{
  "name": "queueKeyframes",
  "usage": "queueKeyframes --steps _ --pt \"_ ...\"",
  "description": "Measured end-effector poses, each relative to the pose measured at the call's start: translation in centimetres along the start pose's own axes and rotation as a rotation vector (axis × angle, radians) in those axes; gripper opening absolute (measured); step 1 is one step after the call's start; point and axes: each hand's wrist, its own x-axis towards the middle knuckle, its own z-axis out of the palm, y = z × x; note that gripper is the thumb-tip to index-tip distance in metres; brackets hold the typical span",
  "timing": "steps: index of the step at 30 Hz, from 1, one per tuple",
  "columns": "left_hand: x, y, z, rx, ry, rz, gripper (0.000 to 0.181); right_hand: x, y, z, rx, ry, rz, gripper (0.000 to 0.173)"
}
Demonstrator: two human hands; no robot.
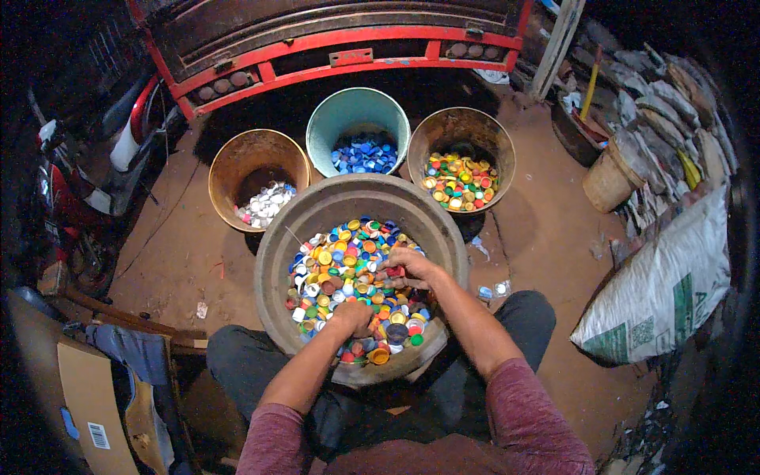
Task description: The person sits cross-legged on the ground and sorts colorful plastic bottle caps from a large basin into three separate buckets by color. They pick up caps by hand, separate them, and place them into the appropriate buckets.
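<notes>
A wide round basin [273, 255] between my knees holds a heap of mixed-colour plastic bottle caps [338, 255]. Over the right part of the heap is my right hand [409, 268], its fingers curled and spread, with a red cap at the fingertips; whether it grips that cap is unclear. My left hand [355, 317] reaches into the caps near the basin's close side, its fingertips hidden. Beyond the basin stand three buckets: the left one [228, 163] holds white caps, the middle teal one [329, 119] blue caps, the right one [502, 136] mostly yellow, orange, red and green caps.
A red metal vehicle frame [350, 56] spans the far side. At left are a motorbike [124, 148] and a cardboard piece [89, 404]. A white woven sack [659, 291], a dirty tub [611, 175] and piled sacks [671, 113] lie at right. Scraps dot the floor.
</notes>
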Motion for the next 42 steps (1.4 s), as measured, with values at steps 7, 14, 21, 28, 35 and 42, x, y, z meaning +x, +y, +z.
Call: queueKeyframes --steps 7,14,21,28,35,42 --pt "-0.9 0.0 -0.8 0.033 0.01 -0.032 0.036 1.7 2.8 1.9 -1.596 0.016 0.084 0.038" --pt "-1.1 -2.0 -2.6 -0.061 0.126 -0.144 0.039 2.0 6.7 1.6 -1.759 0.103 0.086 0.036" --pt "-1.2 -4.0 -3.7 -0.511 0.311 -0.142 0.035 2.6 3.0 1.4 -0.276 0.005 -0.033 0.005" --pt "-2.6 -3.1 -6.5 -0.565 0.696 -0.156 0.031 2.9 4.2 3.4 0.048 -0.046 0.187 0.023" --pt "-2.9 -2.9 -6.8 -0.512 0.75 -0.033 0.033 3.0 4.2 3.8 0.17 -0.169 0.093 0.021" --pt "-5.0 -2.1 -8.6 -0.538 0.781 0.007 0.04 1.7 3.0 4.4 0.343 -0.286 -0.003 0.031"
